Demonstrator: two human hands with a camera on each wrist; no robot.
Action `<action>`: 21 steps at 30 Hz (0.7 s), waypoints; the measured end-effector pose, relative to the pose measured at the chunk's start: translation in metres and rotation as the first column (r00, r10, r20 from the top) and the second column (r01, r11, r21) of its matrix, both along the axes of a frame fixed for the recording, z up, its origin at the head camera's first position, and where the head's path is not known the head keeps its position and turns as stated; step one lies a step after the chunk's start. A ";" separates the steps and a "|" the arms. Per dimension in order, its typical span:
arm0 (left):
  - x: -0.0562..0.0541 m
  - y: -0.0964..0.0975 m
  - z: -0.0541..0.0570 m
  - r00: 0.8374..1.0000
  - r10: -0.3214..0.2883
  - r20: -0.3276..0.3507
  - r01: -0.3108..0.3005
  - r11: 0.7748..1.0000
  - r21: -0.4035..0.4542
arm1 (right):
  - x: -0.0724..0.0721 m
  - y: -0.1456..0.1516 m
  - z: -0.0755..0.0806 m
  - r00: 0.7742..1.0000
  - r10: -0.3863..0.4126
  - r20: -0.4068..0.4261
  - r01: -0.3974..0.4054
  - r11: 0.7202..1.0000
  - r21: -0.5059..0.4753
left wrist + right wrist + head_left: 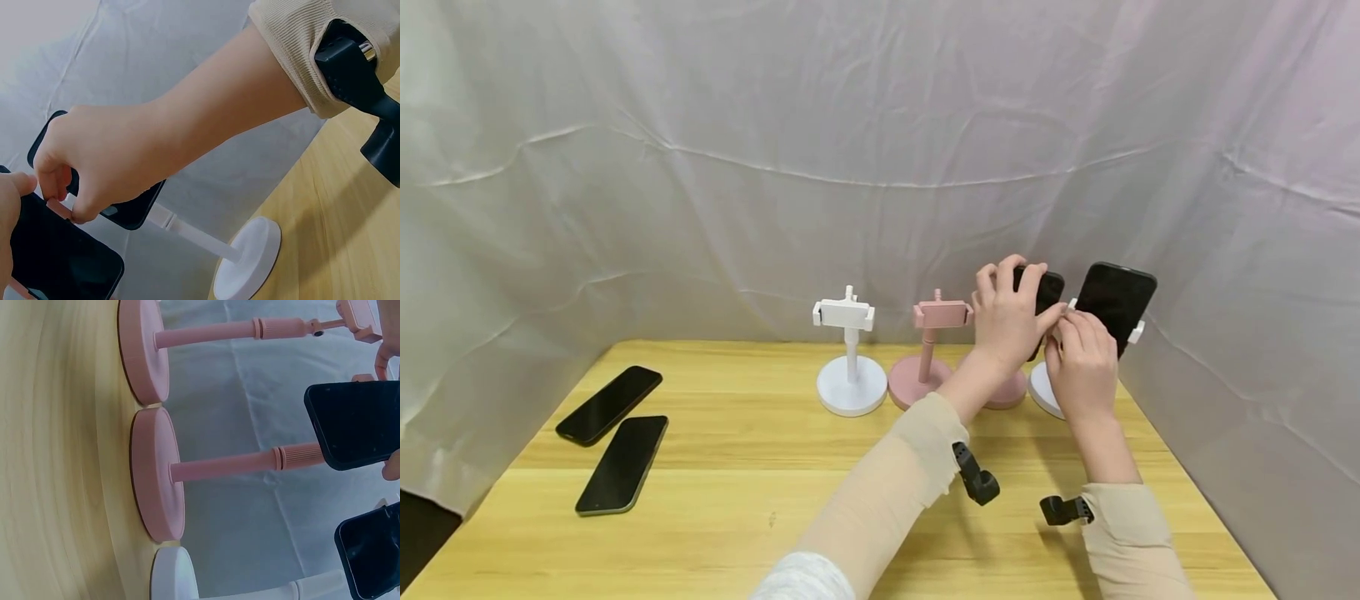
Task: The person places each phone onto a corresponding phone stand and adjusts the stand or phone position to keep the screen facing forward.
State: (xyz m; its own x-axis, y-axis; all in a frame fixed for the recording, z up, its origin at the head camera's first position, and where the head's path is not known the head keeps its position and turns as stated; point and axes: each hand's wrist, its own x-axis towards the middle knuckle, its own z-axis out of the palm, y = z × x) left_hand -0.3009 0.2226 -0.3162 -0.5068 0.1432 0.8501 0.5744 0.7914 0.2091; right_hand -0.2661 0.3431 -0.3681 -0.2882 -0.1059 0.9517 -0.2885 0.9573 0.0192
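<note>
My left hand (1007, 321) grips a black phone (1043, 292), its fingers over the phone's edge. This phone sits at the head of a pink phone stand (156, 481), the right-hand one of two pink stands. In the left wrist view my right hand (94, 159) pinches the pink clamp (59, 209) at the phone's long edge with thumb and finger. Just behind that hand, a second black phone (1120, 296) is held tilted in a white phone stand (250, 256). The left hand hides much of the first phone in the head view.
Left of my hands stand another pink phone stand (925, 375) and a white phone stand (852, 383), both without phones. Two black phones (610, 404) (623, 467) lie on the left of the wooden table (722, 517). Grey cloth (775, 167) hangs behind.
</note>
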 end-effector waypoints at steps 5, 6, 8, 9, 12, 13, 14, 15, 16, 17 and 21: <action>0.000 -0.002 -0.002 1.000 -0.014 -0.001 0.014 1.000 -0.014 | 0.001 -0.001 -0.001 1.000 -0.006 0.015 0.006 1.000 -0.020; 0.000 -0.002 -0.002 1.000 -0.018 -0.002 0.018 1.000 -0.018 | 0.001 -0.001 -0.002 1.000 -0.008 0.017 0.009 1.000 -0.025; 0.001 -0.003 -0.002 1.000 -0.026 0.000 0.026 0.999 -0.026 | 0.001 -0.002 -0.002 1.000 -0.012 0.020 0.013 0.999 -0.037; 0.001 -0.004 -0.001 0.999 -0.032 0.002 0.032 0.999 -0.028 | 0.001 -0.002 -0.003 1.000 -0.013 0.020 0.014 0.999 -0.045; 0.003 -0.006 -0.001 0.999 -0.035 0.008 0.035 0.999 -0.039 | 0.001 -0.004 -0.004 1.000 -0.016 0.022 0.018 0.998 -0.066; 0.003 -0.007 -0.001 0.999 -0.033 0.008 0.034 0.998 -0.045 | 0.001 -0.004 -0.004 1.000 -0.016 0.023 0.017 0.997 -0.073; 0.004 -0.007 -0.002 0.999 -0.032 0.006 0.032 0.998 -0.049 | 0.001 -0.005 -0.005 1.000 -0.015 0.023 0.017 0.997 -0.081; 0.004 -0.008 -0.002 1.000 -0.029 0.004 0.030 0.998 -0.054 | 0.001 -0.005 -0.005 1.000 -0.014 0.024 0.016 0.996 -0.089; 0.005 -0.009 -0.002 1.000 -0.027 0.001 0.027 0.998 -0.059 | 0.002 -0.006 -0.005 1.000 -0.013 0.025 0.015 0.995 -0.095; 0.005 -0.010 -0.002 1.000 -0.027 0.000 0.027 0.998 -0.063 | 0.002 -0.006 -0.006 1.000 -0.012 0.025 0.014 0.995 -0.102; 0.007 -0.012 -0.002 1.000 -0.030 -0.005 0.029 0.997 -0.073 | 0.003 -0.008 -0.007 0.999 -0.005 0.033 0.009 0.992 -0.125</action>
State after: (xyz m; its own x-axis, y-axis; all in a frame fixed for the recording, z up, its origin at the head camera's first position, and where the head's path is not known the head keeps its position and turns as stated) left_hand -0.2937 0.2102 -0.3186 -0.4961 0.2201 0.8399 0.5988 0.7873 0.1473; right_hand -0.2629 0.3356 -0.3750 -0.3193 0.0156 0.9475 -0.2802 0.9536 -0.1101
